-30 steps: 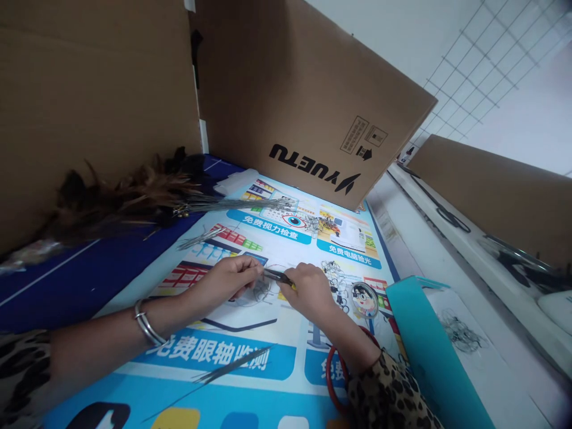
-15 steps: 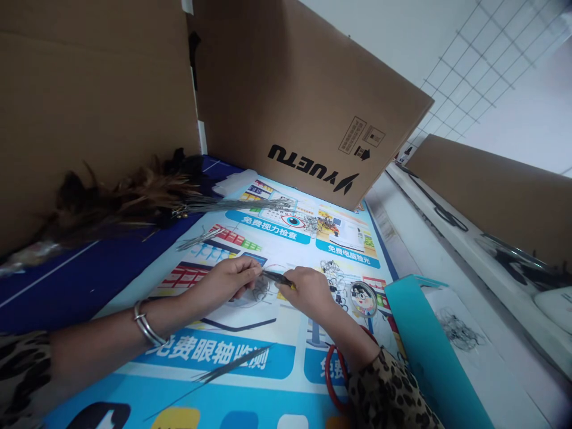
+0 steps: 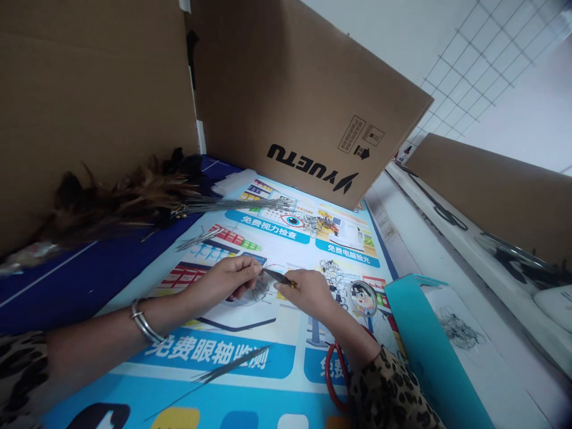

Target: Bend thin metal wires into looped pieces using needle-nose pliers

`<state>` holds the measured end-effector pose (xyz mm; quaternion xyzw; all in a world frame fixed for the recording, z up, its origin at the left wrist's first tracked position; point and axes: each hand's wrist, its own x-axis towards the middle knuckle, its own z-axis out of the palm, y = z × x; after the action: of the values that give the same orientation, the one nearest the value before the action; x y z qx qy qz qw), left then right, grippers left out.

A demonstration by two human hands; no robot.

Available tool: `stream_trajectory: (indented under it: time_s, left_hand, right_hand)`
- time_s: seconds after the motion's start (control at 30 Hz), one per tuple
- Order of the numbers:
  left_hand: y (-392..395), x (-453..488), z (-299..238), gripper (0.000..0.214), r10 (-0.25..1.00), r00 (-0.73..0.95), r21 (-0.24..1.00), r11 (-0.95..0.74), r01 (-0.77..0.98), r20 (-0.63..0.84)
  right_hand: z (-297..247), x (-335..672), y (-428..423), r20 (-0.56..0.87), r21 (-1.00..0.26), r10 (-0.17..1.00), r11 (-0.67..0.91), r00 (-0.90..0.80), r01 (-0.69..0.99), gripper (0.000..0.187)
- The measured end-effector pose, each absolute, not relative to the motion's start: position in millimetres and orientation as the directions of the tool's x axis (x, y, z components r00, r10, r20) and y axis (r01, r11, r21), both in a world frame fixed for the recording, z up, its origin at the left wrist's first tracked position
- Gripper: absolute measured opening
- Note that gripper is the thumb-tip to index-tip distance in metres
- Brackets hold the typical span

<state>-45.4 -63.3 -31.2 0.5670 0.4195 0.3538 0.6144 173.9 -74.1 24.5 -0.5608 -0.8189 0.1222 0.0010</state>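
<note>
A: What is the right hand [image 3: 306, 292] doing?
B: It is wrapped tight around the pliers [image 3: 281, 277]. Their pointy end reaches over to the left hand [image 3: 241, 275], right by its fingertips.
A: And the left hand?
B: Its thumb and finger are pinched together. What is between them is too small for me to tell.
A: What is just under the left hand?
B: Some curls of wire [image 3: 261, 292], on the bright poster [image 3: 286, 310].
A: What is close to the right hand?
B: A messy pile of wire bits [image 3: 331, 271] is just past it. To its right is a round thing [image 3: 364, 298] with a shiny rim and a cartoon face showing in it. A red loop [image 3: 329, 372] is beside the wrist, partly behind the arm.
A: Anything else?
B: A bunch of straight wires [image 3: 236, 362] lies below the left hand, on the person's side. Well off to the right of the right hand is a blue-green box [image 3: 429, 351].
A: And far away?
B: Past the left hand are long wires [image 3: 241, 204], with brown feathers [image 3: 138, 187] to their left. Farthest of all, a big cardboard sheet [image 3: 308, 89] stands up behind both hands.
</note>
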Motion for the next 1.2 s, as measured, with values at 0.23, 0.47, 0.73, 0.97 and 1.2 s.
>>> stream_trajectory:
  time_s: [0.23,0.47,0.73,0.97,1.2]
  left_hand:
    - [-69.2,-43.5,-18.7,0.026,0.944,0.314,0.993,0.114,-0.033,-0.098]
    - [-66.3,-43.8,-13.2,0.03,0.953,0.275,0.984,0.155,-0.09,-0.125]
    - [-65.8,-42.5,-10.2,0.028,0.97,0.202,0.977,0.163,-0.135,-0.134]
    - [-62.5,-50.1,-18.5,0.02,0.959,0.244,0.988,0.154,-0.03,-0.143]
    - [-60.9,-50.6,-19.0,0.035,0.957,0.287,0.985,-0.077,0.154,0.03]
  right_hand:
    - [27.2,171.2,-77.1,-0.182,-0.281,0.919,0.292,-0.35,0.914,0.037]
    - [27.8,170.6,-77.3,-0.17,-0.252,0.931,0.276,-0.323,0.928,0.034]
    - [28.0,171.1,-76.7,-0.202,-0.271,0.937,0.227,-0.286,0.935,0.035]
    - [26.6,171.3,-76.2,-0.211,-0.244,0.934,0.234,-0.287,0.941,0.035]
    - [25.7,171.8,-76.2,-0.203,-0.235,0.933,0.25,-0.299,0.939,0.035]
